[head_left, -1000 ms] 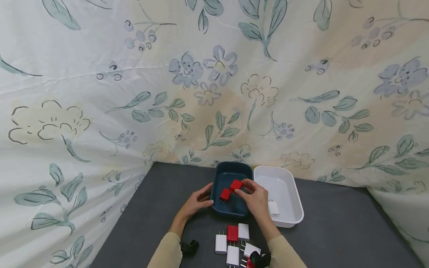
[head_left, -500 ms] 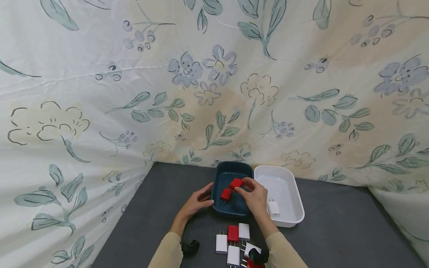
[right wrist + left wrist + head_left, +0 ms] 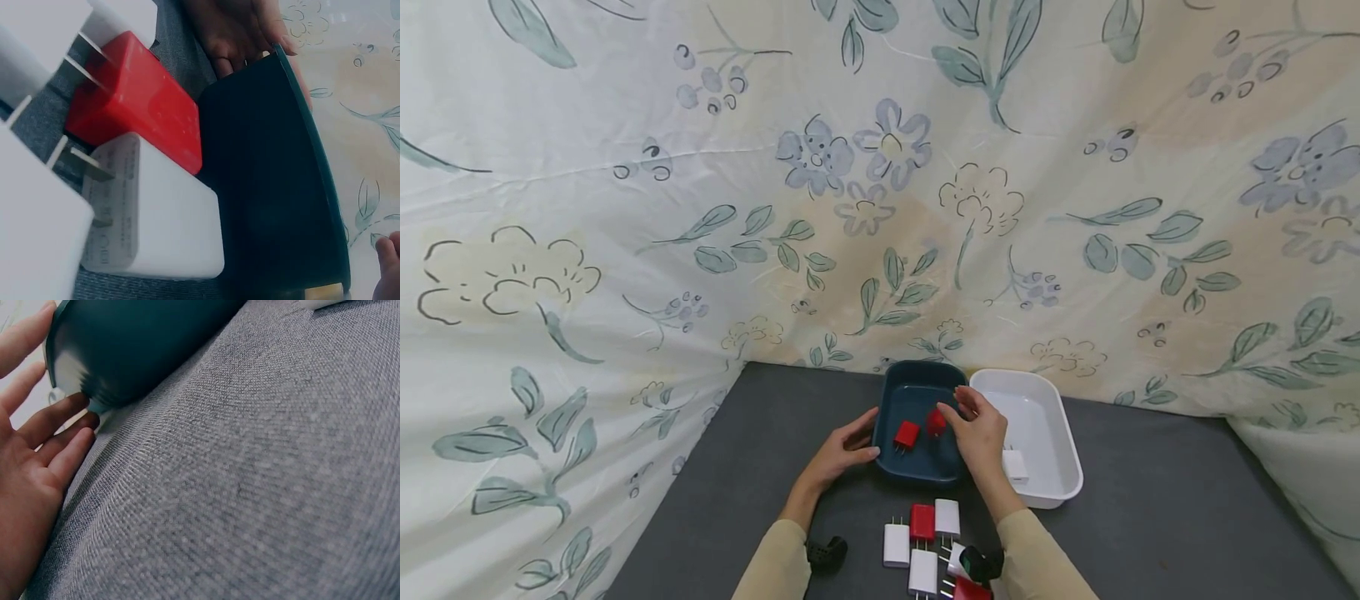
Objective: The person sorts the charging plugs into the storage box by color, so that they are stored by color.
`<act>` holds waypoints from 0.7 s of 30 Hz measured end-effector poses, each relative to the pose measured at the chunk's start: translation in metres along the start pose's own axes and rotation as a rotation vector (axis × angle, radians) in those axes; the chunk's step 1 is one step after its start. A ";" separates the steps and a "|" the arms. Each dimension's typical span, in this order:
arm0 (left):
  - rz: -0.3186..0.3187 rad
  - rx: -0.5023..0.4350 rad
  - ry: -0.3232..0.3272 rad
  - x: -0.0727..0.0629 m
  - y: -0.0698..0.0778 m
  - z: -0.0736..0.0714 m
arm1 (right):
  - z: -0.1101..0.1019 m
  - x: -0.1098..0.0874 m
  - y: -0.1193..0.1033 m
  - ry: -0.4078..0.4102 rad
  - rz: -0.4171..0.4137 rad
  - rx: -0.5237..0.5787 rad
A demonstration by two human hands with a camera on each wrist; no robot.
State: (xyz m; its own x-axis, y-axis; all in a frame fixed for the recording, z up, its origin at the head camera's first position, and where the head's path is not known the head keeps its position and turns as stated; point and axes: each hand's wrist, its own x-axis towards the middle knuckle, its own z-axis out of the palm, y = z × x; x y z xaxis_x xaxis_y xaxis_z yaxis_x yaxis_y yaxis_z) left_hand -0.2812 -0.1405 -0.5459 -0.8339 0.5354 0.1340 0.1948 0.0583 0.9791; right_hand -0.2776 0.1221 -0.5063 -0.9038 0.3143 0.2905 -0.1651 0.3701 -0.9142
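Note:
Inside the dark blue tray (image 3: 925, 477) lie two red plug-in chargers. One red charger (image 3: 906, 435) sits left of centre, prongs toward the front. The other red charger (image 3: 936, 422) is just under my right hand (image 3: 981, 433), whose thumb and index finger are spread apart above it. My left hand (image 3: 842, 448) touches the tray's left side with fairly straight fingers. In the left wrist view, that hand (image 3: 34, 462) lies along the tray's outer wall (image 3: 144, 350). Only a bit of the right hand (image 3: 389, 269) shows in the right wrist view.
Right beside the blue tray stands a white tray (image 3: 1063, 450) with a white charger (image 3: 1015, 467) in it. In front, several white and red chargers lie on the dark grey tabletop (image 3: 722, 492), among them a red one (image 3: 922, 522). A floral cloth (image 3: 880, 208) hangs behind.
My right hand's fingers have parted from the second red charger and drawn slightly right. That charger has dropped and turned in the blue tray. The left hand has stayed put.

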 end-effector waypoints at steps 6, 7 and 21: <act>0.002 0.006 0.001 0.000 0.001 0.000 | -0.003 -0.004 0.000 -0.014 -0.007 -0.009; 0.004 0.009 0.002 0.000 0.001 0.000 | -0.003 -0.004 0.000 -0.019 -0.013 -0.010; -0.016 0.031 0.011 0.000 0.002 0.000 | -0.015 -0.019 -0.010 -0.145 -0.037 -0.012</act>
State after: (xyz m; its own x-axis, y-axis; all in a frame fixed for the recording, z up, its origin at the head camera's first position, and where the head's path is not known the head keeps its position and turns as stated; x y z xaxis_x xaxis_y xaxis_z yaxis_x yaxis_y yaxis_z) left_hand -0.2806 -0.1406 -0.5444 -0.8426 0.5250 0.1197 0.1968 0.0932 0.9760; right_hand -0.2526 0.1256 -0.4984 -0.9449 0.1710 0.2790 -0.1952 0.3899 -0.8999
